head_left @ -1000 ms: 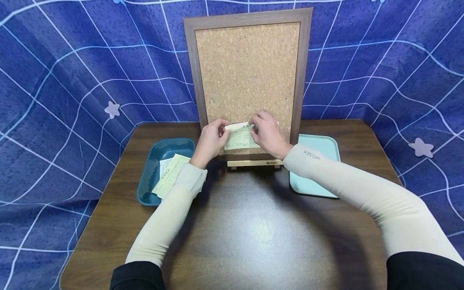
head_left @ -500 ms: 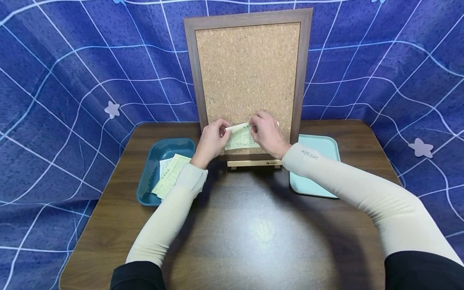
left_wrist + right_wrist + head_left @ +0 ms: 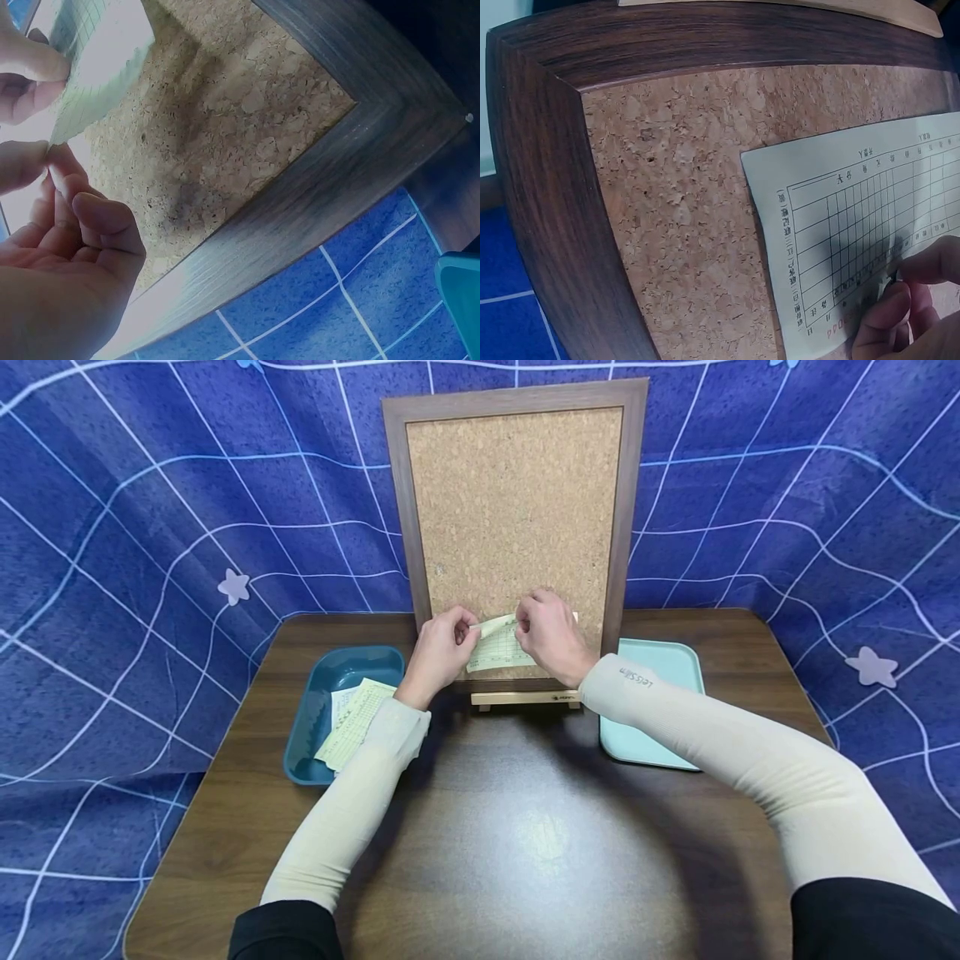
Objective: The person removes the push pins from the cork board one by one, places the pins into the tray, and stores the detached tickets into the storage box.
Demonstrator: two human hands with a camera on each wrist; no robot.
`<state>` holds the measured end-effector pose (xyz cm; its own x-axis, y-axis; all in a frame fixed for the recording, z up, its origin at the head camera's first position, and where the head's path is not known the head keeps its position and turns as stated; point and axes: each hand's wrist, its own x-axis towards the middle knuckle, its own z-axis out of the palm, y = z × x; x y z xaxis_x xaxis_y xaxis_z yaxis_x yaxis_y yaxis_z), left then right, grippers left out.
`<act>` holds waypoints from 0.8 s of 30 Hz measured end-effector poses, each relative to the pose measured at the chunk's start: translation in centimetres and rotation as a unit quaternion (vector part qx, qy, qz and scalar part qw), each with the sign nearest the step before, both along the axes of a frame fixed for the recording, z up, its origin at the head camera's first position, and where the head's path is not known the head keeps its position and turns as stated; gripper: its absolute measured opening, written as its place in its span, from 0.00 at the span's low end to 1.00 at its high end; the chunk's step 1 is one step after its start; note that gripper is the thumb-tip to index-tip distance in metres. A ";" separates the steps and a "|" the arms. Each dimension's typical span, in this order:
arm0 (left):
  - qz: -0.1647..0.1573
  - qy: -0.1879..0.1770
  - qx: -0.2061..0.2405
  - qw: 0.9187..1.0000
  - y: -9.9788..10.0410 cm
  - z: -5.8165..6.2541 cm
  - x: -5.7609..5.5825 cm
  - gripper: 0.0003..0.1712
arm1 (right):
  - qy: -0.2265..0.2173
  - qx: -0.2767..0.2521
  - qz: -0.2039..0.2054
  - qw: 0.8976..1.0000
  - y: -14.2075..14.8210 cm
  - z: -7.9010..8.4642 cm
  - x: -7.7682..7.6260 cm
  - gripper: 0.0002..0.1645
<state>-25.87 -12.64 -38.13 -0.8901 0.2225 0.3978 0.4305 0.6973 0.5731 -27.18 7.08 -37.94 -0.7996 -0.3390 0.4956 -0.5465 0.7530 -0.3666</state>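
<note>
A pale green printed form slip lies low against the cork board, its printed grid showing in the right wrist view. My left hand pinches its upper left corner between thumb and forefinger. That side bows away from the cork in the left wrist view, where the slip curls forward. At the slip's upper edge, right of its middle, my right hand has thumb and fingertips closed together. A small bit of something shows between those fingertips; I cannot tell what it is.
The brown-framed board leans upright on a small wooden stand. To the left, a dark teal tray holds more slips. A light aqua tray lies to the right, partly under my right forearm. Blue cloth hangs behind the table.
My left hand shifts slightly right with the slip's corner, and the slip's left side bows more. My right forearm and wrist move a little left; the right fingertips stay at the upper edge.
</note>
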 end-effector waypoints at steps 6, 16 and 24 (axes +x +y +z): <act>0.005 -0.001 -0.007 1.000 0.0 0.0 0.0 0.04 | 0.015 -0.008 0.010 1.000 0.1 -0.2 -0.1 0.05; 0.009 0.013 0.003 1.000 -0.5 -0.2 -0.1 0.03 | 0.025 -0.020 0.026 0.999 0.6 -0.7 0.1 0.04; 0.009 0.025 0.012 1.000 -0.8 -0.4 -0.1 0.03 | 0.060 -0.027 0.047 0.997 0.9 -0.6 0.5 0.04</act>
<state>-26.01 -13.42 -38.53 -0.8725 0.1966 0.4473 0.4471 0.6907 0.5684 -26.70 8.02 -38.58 -0.7002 -0.3794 0.6049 -0.6552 0.6779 -0.3333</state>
